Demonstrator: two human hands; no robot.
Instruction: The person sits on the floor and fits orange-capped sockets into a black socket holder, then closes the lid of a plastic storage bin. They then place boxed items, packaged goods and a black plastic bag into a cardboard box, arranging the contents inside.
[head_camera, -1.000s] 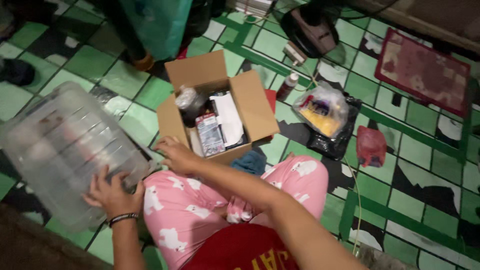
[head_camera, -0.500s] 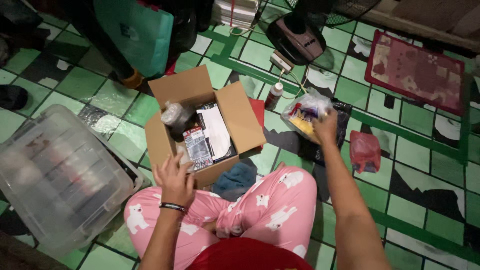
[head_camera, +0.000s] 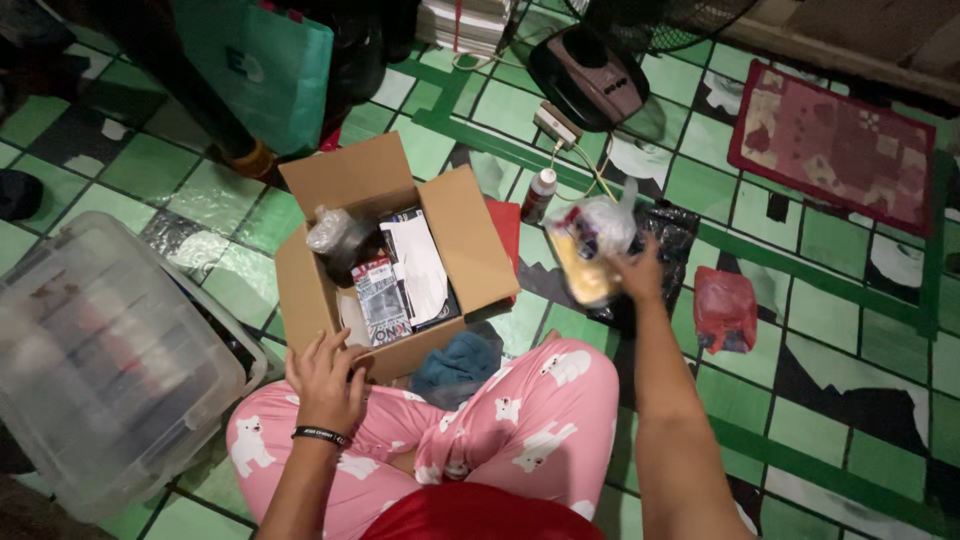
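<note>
The person sits cross-legged on a green, black and white tiled floor (head_camera: 800, 330), legs in pink trousers with a white bear print (head_camera: 520, 420). The right hand (head_camera: 637, 272) is raised off the floor, its fingers closed around a clear plastic bag with yellow contents (head_camera: 585, 245), which hangs in the air to the right of an open brown cardboard box (head_camera: 395, 255) and above a black plastic bag (head_camera: 680, 235) lying on the tiles; the clear bag is blurred, so what is inside cannot be made out. The left hand (head_camera: 325, 380), with a dark band at its wrist, rests against the near wall of the cardboard box, fingers slightly spread and curled over the edge, gripping nothing else. The box stands just in front of the knees, flaps open, and holds a knotted clear bag with something dark, a white sheet and a printed flat packet. A blue cloth (head_camera: 455, 365) lies between the box and the right knee. A large clear plastic storage tub (head_camera: 100, 370) sits to the left, near the left knee. A small red plastic bag (head_camera: 725, 310) lies well to the right, and a small dark bottle with a white cap (head_camera: 540, 195) stands just behind the box.
</note>
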